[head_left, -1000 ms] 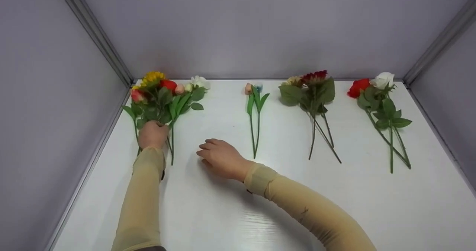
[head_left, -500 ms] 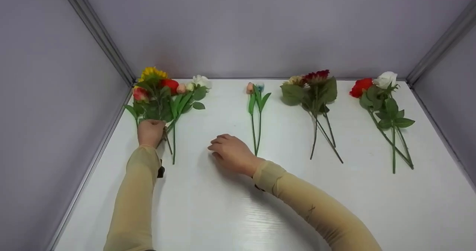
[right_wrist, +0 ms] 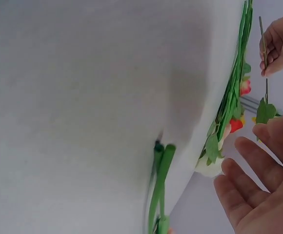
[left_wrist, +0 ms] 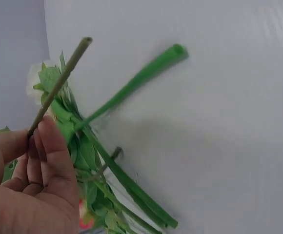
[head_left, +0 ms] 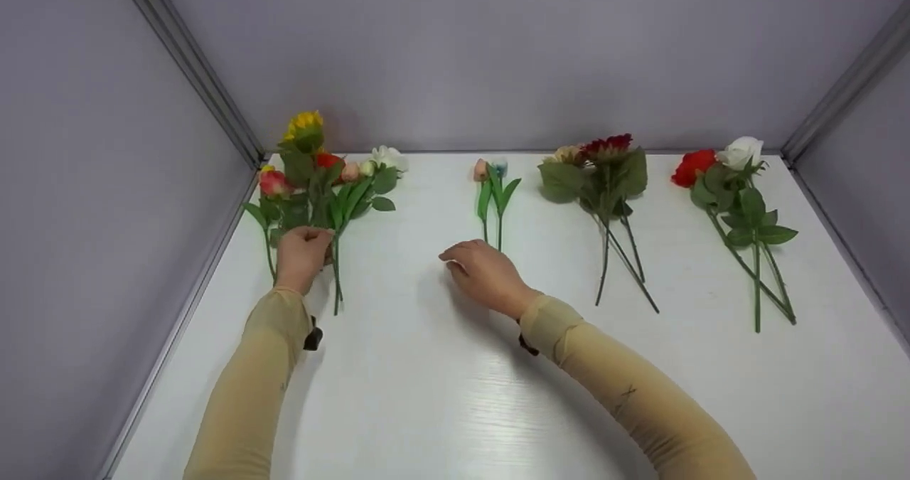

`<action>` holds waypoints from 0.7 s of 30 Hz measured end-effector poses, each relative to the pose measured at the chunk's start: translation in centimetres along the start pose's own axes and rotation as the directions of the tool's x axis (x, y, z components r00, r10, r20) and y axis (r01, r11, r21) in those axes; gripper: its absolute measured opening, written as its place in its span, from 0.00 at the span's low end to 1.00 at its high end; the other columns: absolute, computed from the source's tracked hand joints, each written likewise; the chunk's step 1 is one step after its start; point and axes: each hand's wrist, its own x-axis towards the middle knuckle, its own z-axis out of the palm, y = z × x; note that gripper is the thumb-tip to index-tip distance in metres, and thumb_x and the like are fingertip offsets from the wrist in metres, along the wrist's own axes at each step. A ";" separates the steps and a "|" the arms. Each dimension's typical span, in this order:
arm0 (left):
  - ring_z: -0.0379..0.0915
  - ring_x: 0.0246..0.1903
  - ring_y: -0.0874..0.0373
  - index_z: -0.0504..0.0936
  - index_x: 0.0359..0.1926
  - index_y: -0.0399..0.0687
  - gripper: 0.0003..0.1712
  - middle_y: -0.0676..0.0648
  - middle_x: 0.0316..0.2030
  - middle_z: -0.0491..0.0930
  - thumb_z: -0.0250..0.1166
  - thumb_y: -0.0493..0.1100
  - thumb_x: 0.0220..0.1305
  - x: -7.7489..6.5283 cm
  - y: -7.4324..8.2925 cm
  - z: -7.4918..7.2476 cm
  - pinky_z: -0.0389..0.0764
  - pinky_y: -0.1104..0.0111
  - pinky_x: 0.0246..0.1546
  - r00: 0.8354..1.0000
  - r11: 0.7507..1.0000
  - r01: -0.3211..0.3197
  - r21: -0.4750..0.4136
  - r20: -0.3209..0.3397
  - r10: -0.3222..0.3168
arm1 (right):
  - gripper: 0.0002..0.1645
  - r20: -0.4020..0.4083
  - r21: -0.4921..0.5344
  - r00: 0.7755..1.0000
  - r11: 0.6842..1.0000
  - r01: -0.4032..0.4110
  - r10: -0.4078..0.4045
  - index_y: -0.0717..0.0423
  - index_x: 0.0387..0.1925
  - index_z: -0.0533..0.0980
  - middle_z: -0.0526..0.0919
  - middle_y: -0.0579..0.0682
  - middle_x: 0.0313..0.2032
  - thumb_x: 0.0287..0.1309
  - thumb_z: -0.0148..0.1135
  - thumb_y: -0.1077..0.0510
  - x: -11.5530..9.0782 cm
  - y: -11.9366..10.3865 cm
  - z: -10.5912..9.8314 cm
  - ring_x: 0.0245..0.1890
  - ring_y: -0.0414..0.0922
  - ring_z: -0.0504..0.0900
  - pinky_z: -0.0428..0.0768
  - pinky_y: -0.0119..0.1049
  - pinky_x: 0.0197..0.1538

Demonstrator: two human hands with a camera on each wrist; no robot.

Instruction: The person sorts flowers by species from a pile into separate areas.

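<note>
At the left, my left hand (head_left: 302, 258) pinches the stem of a yellow sunflower (head_left: 304, 130), its head raised above the other flowers. The left wrist view shows the brown-green stem (left_wrist: 63, 83) between thumb and fingers, held off the table. Below it lie a pink-red rose (head_left: 274, 183), a red flower (head_left: 328, 161), tulips (head_left: 350, 171) and a white flower (head_left: 387, 156). My right hand (head_left: 488, 274) holds nothing; in the right wrist view its fingers (right_wrist: 258, 163) are loosely spread. It hovers over the stem ends of two tulips (head_left: 490, 188), hiding them in the head view.
A dark red flower (head_left: 606, 148) lies with a pale one and big leaves right of centre. Farther right are a red flower (head_left: 693, 168) and a white rose (head_left: 741, 153), stems crossed. Grey walls (head_left: 483, 53) enclose the white table (head_left: 398, 395) at the back and sides.
My left hand has lifted the sunflower up from the left pile and tilted a little rightward. My right hand has moved right, from beside the left pile to the middle tulips' stems.
</note>
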 end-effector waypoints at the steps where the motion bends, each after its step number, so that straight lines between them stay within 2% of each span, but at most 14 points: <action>1: 0.79 0.42 0.52 0.79 0.58 0.34 0.19 0.36 0.50 0.80 0.58 0.45 0.78 -0.2 0.2 0.6 0.84 0.64 0.44 1.000 1.000 -0.002 -0.024 0.025 0.002 | 0.15 -0.011 0.029 0.999 0.999 -0.039 0.040 0.57 0.56 0.83 0.85 0.51 0.55 0.74 0.57 0.61 -0.1 0.5 -0.3 0.59 0.50 0.80 0.76 0.44 0.63; 4: 0.80 0.46 0.48 0.79 0.58 0.35 0.19 0.36 0.50 0.80 0.59 0.45 0.77 -1.0 1.1 2.7 0.84 0.67 0.43 0.996 0.997 -0.013 -0.080 0.092 0.021 | 0.16 -0.039 0.155 0.986 0.975 -0.157 0.164 0.57 0.56 0.83 0.85 0.51 0.54 0.75 0.57 0.59 -0.5 1.9 -1.4 0.57 0.49 0.81 0.77 0.45 0.61; 6: 0.80 0.47 0.44 0.79 0.57 0.35 0.17 0.36 0.49 0.81 0.60 0.44 0.77 -1.7 1.8 4.4 0.85 0.67 0.41 0.991 0.992 -0.028 -0.122 0.127 0.043 | 0.16 -0.050 0.272 0.969 0.936 -0.221 0.244 0.57 0.56 0.83 0.86 0.51 0.53 0.75 0.57 0.57 -0.6 2.7 -2.2 0.54 0.49 0.82 0.80 0.45 0.57; 7: 0.80 0.48 0.42 0.80 0.56 0.35 0.17 0.36 0.48 0.82 0.61 0.44 0.76 -2.2 2.2 5.4 0.85 0.67 0.40 0.988 0.989 -0.036 -0.144 0.141 0.057 | 0.17 -0.047 0.338 0.958 0.907 -0.250 0.281 0.57 0.56 0.83 0.86 0.50 0.53 0.75 0.57 0.56 -0.7 3.0 -2.6 0.53 0.48 0.83 0.80 0.45 0.56; 9: 0.81 0.47 0.40 0.81 0.53 0.35 0.15 0.37 0.45 0.83 0.63 0.42 0.75 -3.2 3.1 7.4 0.85 0.67 0.38 0.982 0.980 -0.053 -0.191 0.167 0.085 | 0.16 -0.038 0.467 0.936 0.835 -0.292 0.349 0.57 0.55 0.84 0.86 0.50 0.51 0.74 0.58 0.54 -0.7 3.6 -3.3 0.51 0.46 0.83 0.81 0.44 0.53; 12: 0.81 0.46 0.37 0.82 0.50 0.35 0.12 0.39 0.41 0.83 0.65 0.41 0.73 -4.8 4.5 10.6 0.86 0.66 0.37 0.969 0.965 -0.068 -0.254 0.213 0.124 | 0.18 0.002 0.646 0.912 0.696 -0.315 0.411 0.57 0.55 0.84 0.87 0.50 0.50 0.72 0.61 0.52 -0.6 4.4 -4.3 0.53 0.47 0.82 0.79 0.43 0.56; 14: 0.81 0.45 0.38 0.82 0.49 0.36 0.12 0.39 0.41 0.84 0.65 0.41 0.73 -5.9 5.4 12.6 0.86 0.65 0.37 0.957 0.957 -0.074 -0.279 0.251 0.147 | 0.20 0.030 0.735 0.903 0.603 -0.310 0.428 0.59 0.56 0.83 0.86 0.52 0.51 0.71 0.63 0.50 -0.5 4.9 -4.9 0.56 0.51 0.82 0.79 0.43 0.59; 17: 0.81 0.46 0.38 0.82 0.49 0.37 0.12 0.38 0.43 0.84 0.65 0.42 0.73 -7.6 6.8 15.0 0.86 0.64 0.38 0.932 0.947 -0.088 -0.310 0.311 0.188 | 0.27 0.069 0.842 0.905 0.462 -0.279 0.420 0.64 0.60 0.79 0.84 0.56 0.53 0.69 0.66 0.48 -0.6 5.3 -5.8 0.60 0.58 0.78 0.77 0.46 0.63; 19: 0.81 0.45 0.41 0.82 0.49 0.39 0.12 0.38 0.43 0.84 0.65 0.44 0.73 -8.5 7.5 16.4 0.86 0.63 0.38 0.914 0.941 -0.107 -0.320 0.342 0.220 | 0.30 0.080 0.885 0.909 0.391 -0.254 0.409 0.65 0.61 0.77 0.83 0.59 0.55 0.67 0.68 0.48 -0.9 5.5 -6.4 0.61 0.59 0.77 0.75 0.49 0.66; 21: 0.82 0.42 0.44 0.83 0.48 0.40 0.12 0.39 0.41 0.84 0.66 0.44 0.73 -9.3 8.1 17.4 0.86 0.63 0.38 0.895 0.936 -0.133 -0.327 0.365 0.254 | 0.31 0.078 0.916 0.912 0.332 -0.225 0.403 0.66 0.61 0.76 0.82 0.60 0.55 0.66 0.69 0.49 -1.3 5.7 -7.0 0.60 0.59 0.78 0.74 0.51 0.66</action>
